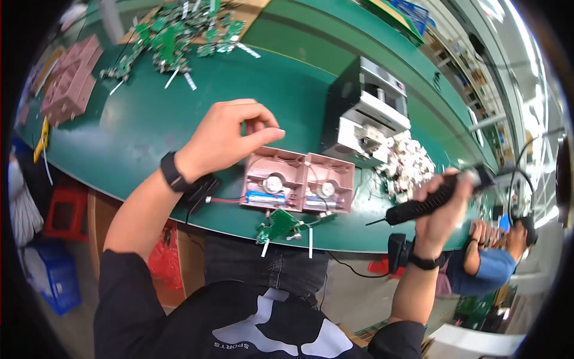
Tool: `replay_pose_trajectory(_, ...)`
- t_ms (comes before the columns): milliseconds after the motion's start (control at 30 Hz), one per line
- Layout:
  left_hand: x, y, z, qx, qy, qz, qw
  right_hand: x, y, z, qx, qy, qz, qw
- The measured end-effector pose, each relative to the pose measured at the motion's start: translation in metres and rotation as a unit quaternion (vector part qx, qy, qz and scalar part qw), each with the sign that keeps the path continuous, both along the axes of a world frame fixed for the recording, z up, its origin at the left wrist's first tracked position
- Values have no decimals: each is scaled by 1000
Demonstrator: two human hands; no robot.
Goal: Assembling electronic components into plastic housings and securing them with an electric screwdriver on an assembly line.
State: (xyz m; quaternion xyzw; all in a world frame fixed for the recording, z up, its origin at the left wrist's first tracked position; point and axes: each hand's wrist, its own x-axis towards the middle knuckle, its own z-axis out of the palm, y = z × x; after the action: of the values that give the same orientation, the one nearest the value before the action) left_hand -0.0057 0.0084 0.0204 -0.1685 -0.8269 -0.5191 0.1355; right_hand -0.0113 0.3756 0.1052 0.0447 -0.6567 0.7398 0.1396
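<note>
While I watch from the head view, my left hand hovers just above the pink housing, its thumb and fingers pinched narrow together; whether something tiny sits between them I cannot tell. The housing lies open near the front edge of the green surface, in two joined halves, each with a round part inside, and a blue cylindrical cell rests in the left half with a red wire running off to the left. Just in front of it, at the very edge, lies a small green circuit board with white strips. My right hand is raised to the right of the housing, fingers wrapped around a black electric screwdriver whose thin tip points left. Behind the housing stands a grey-white machine, with a heap of small white parts beside it. More green boards lie far back on the left, next to stacked pink housings.
</note>
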Motion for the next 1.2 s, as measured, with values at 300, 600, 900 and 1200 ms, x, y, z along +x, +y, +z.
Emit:
replay_pose_trajectory(300,45,93,28,-360,-1,65,931,-71,37,-76,-46,-181,0,982)
replay_pose_trajectory(600,73,126,22,-490,-5,116,864,-66,25,-111,59,-109,52,991)
replay_pose_trajectory(900,53,116,12,-459,5,143,877,-69,25,-121,222,17,60,973)
replay_pose_trajectory(1200,72,70,50,-407,-5,231,884,-2,44,-102,371,122,-26,920)
